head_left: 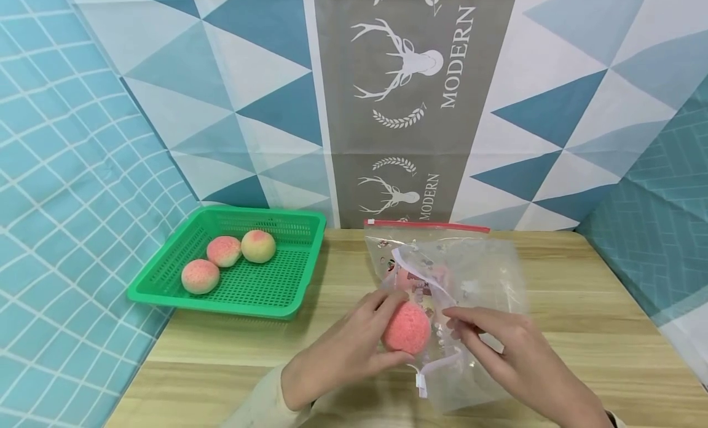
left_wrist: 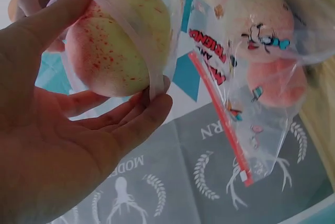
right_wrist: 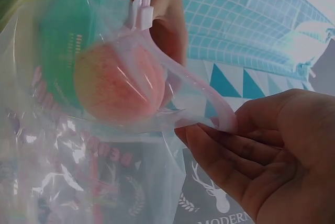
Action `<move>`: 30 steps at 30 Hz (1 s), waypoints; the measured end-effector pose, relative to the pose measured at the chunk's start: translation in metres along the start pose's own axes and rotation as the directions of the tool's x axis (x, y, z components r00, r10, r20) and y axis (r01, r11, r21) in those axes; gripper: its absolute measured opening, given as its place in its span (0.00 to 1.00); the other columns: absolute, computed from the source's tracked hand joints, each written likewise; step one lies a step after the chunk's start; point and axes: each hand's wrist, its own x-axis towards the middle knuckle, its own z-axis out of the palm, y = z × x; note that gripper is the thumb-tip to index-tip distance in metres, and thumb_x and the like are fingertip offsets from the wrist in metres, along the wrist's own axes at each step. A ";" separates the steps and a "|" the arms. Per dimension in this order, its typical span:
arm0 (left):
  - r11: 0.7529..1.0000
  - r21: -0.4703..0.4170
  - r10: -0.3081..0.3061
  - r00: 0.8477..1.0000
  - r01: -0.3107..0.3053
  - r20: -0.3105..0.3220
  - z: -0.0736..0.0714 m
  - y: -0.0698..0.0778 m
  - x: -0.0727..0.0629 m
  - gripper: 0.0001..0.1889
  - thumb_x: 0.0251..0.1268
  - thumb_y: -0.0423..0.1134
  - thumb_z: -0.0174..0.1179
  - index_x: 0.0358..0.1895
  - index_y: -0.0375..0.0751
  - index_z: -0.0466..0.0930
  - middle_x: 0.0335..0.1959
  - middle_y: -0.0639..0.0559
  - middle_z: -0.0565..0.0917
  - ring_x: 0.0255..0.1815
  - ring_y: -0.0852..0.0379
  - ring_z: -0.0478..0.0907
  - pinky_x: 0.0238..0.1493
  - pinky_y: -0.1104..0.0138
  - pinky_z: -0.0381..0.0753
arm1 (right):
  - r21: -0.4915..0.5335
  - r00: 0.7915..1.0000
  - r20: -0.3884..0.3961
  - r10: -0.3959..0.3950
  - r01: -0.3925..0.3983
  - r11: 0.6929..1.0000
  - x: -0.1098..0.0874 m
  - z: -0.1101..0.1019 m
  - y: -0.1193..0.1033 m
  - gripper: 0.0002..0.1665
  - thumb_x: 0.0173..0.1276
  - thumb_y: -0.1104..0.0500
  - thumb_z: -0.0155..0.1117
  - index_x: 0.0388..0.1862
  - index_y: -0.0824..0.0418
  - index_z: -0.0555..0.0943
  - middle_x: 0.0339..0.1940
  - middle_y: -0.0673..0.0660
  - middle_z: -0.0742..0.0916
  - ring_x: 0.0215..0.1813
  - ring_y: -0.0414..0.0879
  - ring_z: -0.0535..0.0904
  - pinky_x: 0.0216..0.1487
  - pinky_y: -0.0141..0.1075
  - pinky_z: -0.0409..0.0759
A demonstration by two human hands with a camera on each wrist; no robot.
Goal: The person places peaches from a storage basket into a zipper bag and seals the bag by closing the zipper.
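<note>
Head view shows the left hand [head_left: 343, 354] gripping a peach [head_left: 407, 328] at a clear bag's [head_left: 470, 379] mouth, the right hand [head_left: 514, 348] pinching its lip; I'd call bagging partway (the red-zipped bag [head_left: 381, 251] by the desk's [head_left: 586, 329] back edge holds some), three peaches [head_left: 224, 251] left in the back-left corner's basket [head_left: 221, 307].

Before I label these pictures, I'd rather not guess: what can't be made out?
Left wrist: how many balls the red-zipped bag holds; they overlap, and the top edge cuts one off.
Head: part of the held ball; the left hand covers it.
Right wrist: the pink lettering in full; blur and glare.
Head: the rest of the left sleeve; cut off by the bottom edge.
</note>
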 end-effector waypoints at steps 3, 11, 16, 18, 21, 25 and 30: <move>0.999 0.040 0.000 1.000 0.001 -0.010 -0.002 -0.001 0.000 0.47 0.58 0.56 0.70 0.77 0.50 0.55 0.71 0.45 0.66 0.68 0.52 0.70 0.59 0.65 0.78 | -0.010 0.998 -0.047 -0.045 0.044 0.999 -0.001 -0.002 0.003 0.26 0.53 0.74 0.73 0.51 0.55 0.87 0.43 0.46 0.89 0.42 0.36 0.85 0.43 0.18 0.78; 0.994 0.110 0.032 0.999 -0.029 -0.025 -0.003 -0.005 0.002 0.27 0.64 0.54 0.66 0.58 0.43 0.71 0.63 0.48 0.71 0.60 0.56 0.72 0.54 0.67 0.80 | -0.015 0.996 -0.094 0.000 -0.002 1.000 -0.003 -0.015 0.004 0.27 0.53 0.76 0.71 0.51 0.55 0.87 0.42 0.48 0.90 0.40 0.34 0.86 0.41 0.19 0.79; 0.994 0.083 0.081 0.995 -0.075 -0.063 -0.003 -0.003 0.002 0.20 0.68 0.50 0.64 0.54 0.42 0.74 0.66 0.49 0.68 0.60 0.57 0.71 0.53 0.71 0.79 | 0.010 0.984 -0.165 -0.062 0.065 0.998 -0.003 -0.018 0.005 0.23 0.57 0.75 0.66 0.49 0.56 0.87 0.38 0.47 0.90 0.36 0.31 0.84 0.39 0.20 0.79; 0.993 0.061 0.106 0.991 -0.101 -0.086 -0.004 -0.002 0.003 0.19 0.69 0.50 0.62 0.54 0.42 0.75 0.68 0.49 0.67 0.62 0.57 0.71 0.54 0.72 0.78 | 0.007 0.967 -0.226 -0.117 0.122 0.993 -0.003 -0.018 0.006 0.16 0.62 0.70 0.64 0.47 0.58 0.88 0.35 0.48 0.90 0.35 0.31 0.84 0.40 0.20 0.79; 0.988 0.036 0.155 0.979 -0.152 -0.130 -0.004 0.002 0.004 0.16 0.71 0.50 0.60 0.51 0.43 0.76 0.68 0.49 0.67 0.63 0.56 0.72 0.54 0.73 0.78 | -0.007 0.920 -0.349 -0.178 0.188 0.982 0.000 -0.019 0.005 0.10 0.66 0.65 0.60 0.40 0.62 0.88 0.31 0.50 0.89 0.33 0.31 0.82 0.40 0.19 0.77; 0.970 0.065 0.240 0.957 -0.232 -0.164 -0.007 0.010 0.005 0.15 0.73 0.49 0.57 0.52 0.43 0.76 0.69 0.46 0.66 0.68 0.53 0.69 0.63 0.67 0.74 | -0.012 0.844 -0.512 -0.159 0.178 0.984 0.004 -0.025 0.000 0.10 0.63 0.67 0.59 0.29 0.68 0.87 0.23 0.52 0.87 0.29 0.30 0.80 0.40 0.17 0.74; 0.940 0.158 0.332 0.920 -0.303 -0.210 -0.016 0.018 0.007 0.18 0.72 0.47 0.57 0.57 0.42 0.75 0.72 0.42 0.64 0.72 0.46 0.64 0.73 0.57 0.63 | -0.030 0.793 -0.598 -0.118 0.125 0.992 0.007 -0.033 -0.005 0.11 0.59 0.71 0.56 0.25 0.72 0.86 0.19 0.53 0.85 0.27 0.28 0.79 0.40 0.15 0.72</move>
